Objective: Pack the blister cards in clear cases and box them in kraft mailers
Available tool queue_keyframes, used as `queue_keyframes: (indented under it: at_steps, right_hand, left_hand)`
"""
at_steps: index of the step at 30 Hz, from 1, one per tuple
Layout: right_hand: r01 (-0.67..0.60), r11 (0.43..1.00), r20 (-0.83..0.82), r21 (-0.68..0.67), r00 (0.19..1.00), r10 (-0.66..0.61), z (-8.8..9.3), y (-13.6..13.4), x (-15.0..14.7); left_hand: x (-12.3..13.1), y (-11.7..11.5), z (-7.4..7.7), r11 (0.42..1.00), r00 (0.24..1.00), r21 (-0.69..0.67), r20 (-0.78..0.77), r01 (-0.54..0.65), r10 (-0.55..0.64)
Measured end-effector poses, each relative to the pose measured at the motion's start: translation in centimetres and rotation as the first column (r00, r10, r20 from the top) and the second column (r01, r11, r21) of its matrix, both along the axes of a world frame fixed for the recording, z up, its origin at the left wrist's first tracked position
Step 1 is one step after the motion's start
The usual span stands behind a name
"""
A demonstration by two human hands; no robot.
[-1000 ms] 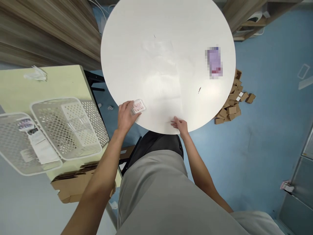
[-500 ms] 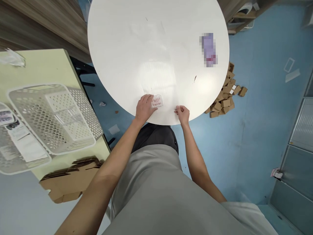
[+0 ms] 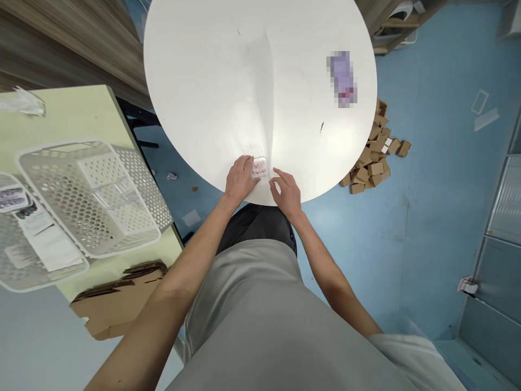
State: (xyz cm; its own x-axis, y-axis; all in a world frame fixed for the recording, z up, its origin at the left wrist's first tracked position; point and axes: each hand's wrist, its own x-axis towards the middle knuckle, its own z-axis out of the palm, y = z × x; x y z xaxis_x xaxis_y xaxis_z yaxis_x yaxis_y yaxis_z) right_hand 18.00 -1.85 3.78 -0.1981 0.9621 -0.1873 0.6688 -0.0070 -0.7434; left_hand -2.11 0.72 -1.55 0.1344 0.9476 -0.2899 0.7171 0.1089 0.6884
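Two hands at the near edge: my left hand (image 3: 239, 180) curls its fingers and thumb round the left end of a small clear box (image 3: 259, 167) with pink pieces inside, lying flat on the table. My right hand (image 3: 288, 193) is just beside it, forefinger and thumb curved towards each other; the edge of a clear film (image 3: 266, 92) runs to their tips, but whether they pinch it I cannot tell. I judge the box light, its thin plastic slick and easily dented, so I'd hold it by the side walls without squeezing. The film looks limp and slippery, best taken at its edge. Farther out on the white round table (image 3: 191, 92) lies a blurred purple item (image 3: 343, 79); cardboard boxes (image 3: 372, 168) are heaped beyond.
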Motion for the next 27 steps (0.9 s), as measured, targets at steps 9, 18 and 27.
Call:
queue_keyframes:
  at_steps: [9,18,27]
  right_hand:
    - [-0.284,0.958,0.130,-0.026,0.950,0.285,-2.0,0.4,-3.6]
    - [-0.411,0.907,0.165,-0.096,0.892,0.421,-3.1,1.3,-3.8]
    - [-0.122,0.988,0.098,-0.091,0.987,0.130,-4.3,2.9,-2.6]
  left_hand:
    - [0.6,-1.3,2.1,0.879,0.884,-0.139,0.042,-0.456,0.465]
    - [1.4,-0.5,1.0,0.730,0.766,-0.294,-0.010,-0.617,0.643]
    - [1.3,-0.5,0.4,0.728,0.768,-0.286,-0.047,-0.623,0.639]
